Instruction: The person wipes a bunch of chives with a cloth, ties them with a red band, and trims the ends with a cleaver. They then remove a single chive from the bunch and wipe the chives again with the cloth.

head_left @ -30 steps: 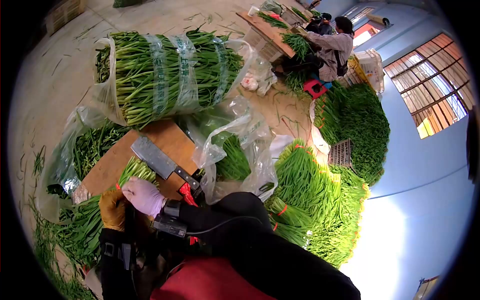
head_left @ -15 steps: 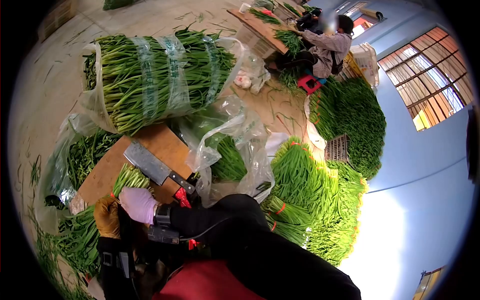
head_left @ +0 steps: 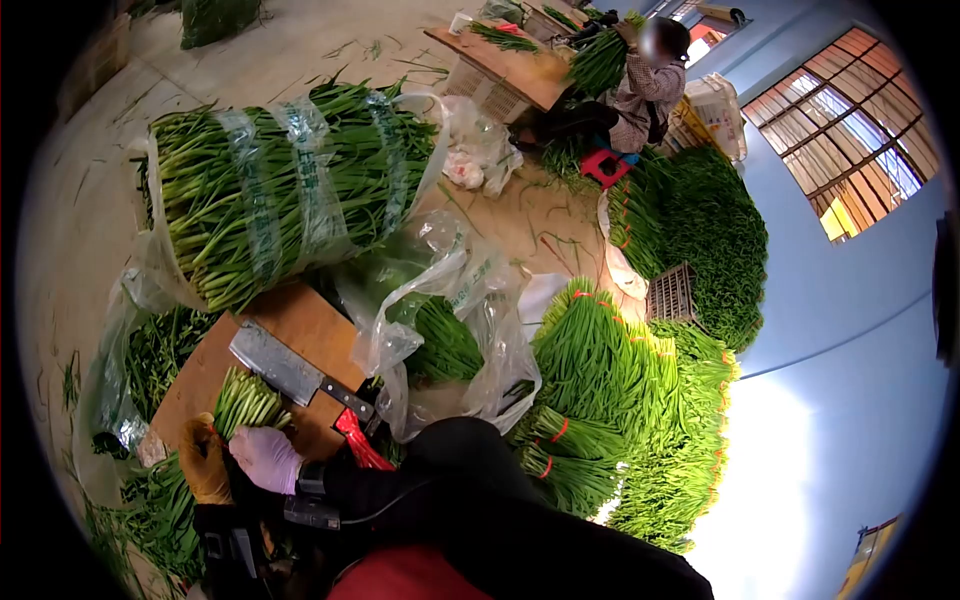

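My left hand (head_left: 205, 461), in an orange-brown glove, is closed around a bundle of green stalks (head_left: 248, 402). Right beside it, my right hand (head_left: 265, 458) in a pale pink glove grips the same bundle near its light cut ends. The leaves hang down to the lower left, partly hidden by my hands. Just above the bundle, a cleaver (head_left: 280, 364) with a dark handle lies flat on a wooden board (head_left: 308, 318). Red strips (head_left: 358, 440) hang at the board's right edge, by the cleaver's handle.
A large plastic-wrapped bale of greens (head_left: 290, 190) lies beyond the board. An open plastic bag (head_left: 465, 300) sits right of it. Tied bundles (head_left: 600, 390) are piled at the right, near a dark crate (head_left: 673, 295). Another person (head_left: 645, 95) holds greens by a far table (head_left: 510, 65).
The view has shifted, so the board and bale sit lower. My hands stay at the bundle, the red band at them no longer showing. The other person has raised a bunch of greens.
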### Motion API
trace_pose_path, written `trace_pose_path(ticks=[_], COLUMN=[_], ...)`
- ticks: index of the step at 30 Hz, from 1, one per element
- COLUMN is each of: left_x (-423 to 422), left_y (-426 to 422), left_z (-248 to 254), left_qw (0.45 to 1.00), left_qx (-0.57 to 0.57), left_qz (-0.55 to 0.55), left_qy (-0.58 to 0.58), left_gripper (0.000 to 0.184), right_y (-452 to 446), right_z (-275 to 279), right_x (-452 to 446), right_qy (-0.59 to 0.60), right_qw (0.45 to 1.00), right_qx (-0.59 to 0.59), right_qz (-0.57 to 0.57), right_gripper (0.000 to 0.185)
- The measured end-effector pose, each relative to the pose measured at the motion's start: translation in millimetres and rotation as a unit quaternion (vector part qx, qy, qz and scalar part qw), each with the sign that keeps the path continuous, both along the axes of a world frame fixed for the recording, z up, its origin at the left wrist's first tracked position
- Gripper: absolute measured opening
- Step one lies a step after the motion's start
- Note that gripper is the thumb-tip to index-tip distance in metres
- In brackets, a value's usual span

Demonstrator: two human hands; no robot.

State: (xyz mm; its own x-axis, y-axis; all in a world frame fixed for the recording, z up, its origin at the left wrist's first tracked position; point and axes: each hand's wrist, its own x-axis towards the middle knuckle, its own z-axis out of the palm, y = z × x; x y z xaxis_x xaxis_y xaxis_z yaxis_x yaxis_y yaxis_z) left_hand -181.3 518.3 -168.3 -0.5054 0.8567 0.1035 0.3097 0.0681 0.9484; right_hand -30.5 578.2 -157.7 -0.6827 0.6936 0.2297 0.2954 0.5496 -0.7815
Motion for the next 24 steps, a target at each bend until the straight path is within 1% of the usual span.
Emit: trace_pose_path(ticks=[1, 2, 3, 4, 5, 6, 7, 8, 9, 11, 12, 14, 17, 24], left_x=[-1, 2, 4, 6, 10, 6, 0, -6, -7, -7, -6, -3, -5, -2], left_y=[3, 6, 11, 15, 17, 16, 15, 12, 14, 17, 17, 19, 17, 20], left_z=[-2, 11, 15, 15, 13, 1, -8, -16, -17, -18, -14, -6, -5, 3], left_qw=[1.000, 0.999, 0.998, 0.997, 0.994, 0.993, 0.998, 1.000, 1.000, 0.999, 0.997, 0.991, 0.982, 0.970], left_qx=[-0.010, -0.037, -0.018, 0.002, 0.021, 0.023, 0.013, 0.002, -0.010, 0.008, 0.002, 0.004, -0.018, -0.023], left_qz=[0.001, -0.010, -0.011, -0.010, -0.009, -0.012, -0.011, -0.012, -0.013, -0.018, -0.024, -0.027, -0.029, -0.035], left_qy=[-0.006, 0.031, 0.057, 0.082, 0.106, 0.113, 0.066, 0.020, -0.026, 0.034, 0.067, 0.131, 0.186, 0.241], left_gripper=[0.026, 0.027, 0.028, 0.029, 0.030, 0.030, 0.029, 0.028, 0.028, 0.024, 0.024, 0.023, 0.023, 0.021], right_y=[-2, -5, -4, -3, -2, -2, -2, -4, -3, -2, -1, 0, -2, 0], right_z=[-5, -17, -24, -17, -9, -6, -7, -15, -14, -12, -8, -7, -10, -11], right_x=[-3, -6, -7, -5, -2, -3, -3, -5, -4, -4, 0, -1, -1, 0], right_qy=[0.000, 0.000, -0.001, -0.005, -0.004, 0.003, 0.011, 0.008, 0.014, 0.025, 0.028, 0.033, 0.023, 0.014], right_qw=[1.000, 1.000, 1.000, 1.000, 0.999, 0.998, 0.996, 0.997, 0.996, 0.994, 0.999, 0.999, 0.999, 0.998], right_qx=[0.003, 0.002, 0.002, -0.002, -0.047, -0.067, -0.085, -0.080, -0.088, -0.105, -0.038, -0.038, -0.046, -0.055], right_qz=[-0.014, -0.007, 0.002, 0.009, 0.000, -0.008, -0.015, -0.014, -0.011, -0.004, 0.003, -0.004, 0.001, 0.012], right_gripper=[0.011, 0.011, 0.012, 0.014, 0.014, 0.014, 0.014, 0.013, 0.012, 0.010, 0.009, 0.009, 0.011, 0.013])
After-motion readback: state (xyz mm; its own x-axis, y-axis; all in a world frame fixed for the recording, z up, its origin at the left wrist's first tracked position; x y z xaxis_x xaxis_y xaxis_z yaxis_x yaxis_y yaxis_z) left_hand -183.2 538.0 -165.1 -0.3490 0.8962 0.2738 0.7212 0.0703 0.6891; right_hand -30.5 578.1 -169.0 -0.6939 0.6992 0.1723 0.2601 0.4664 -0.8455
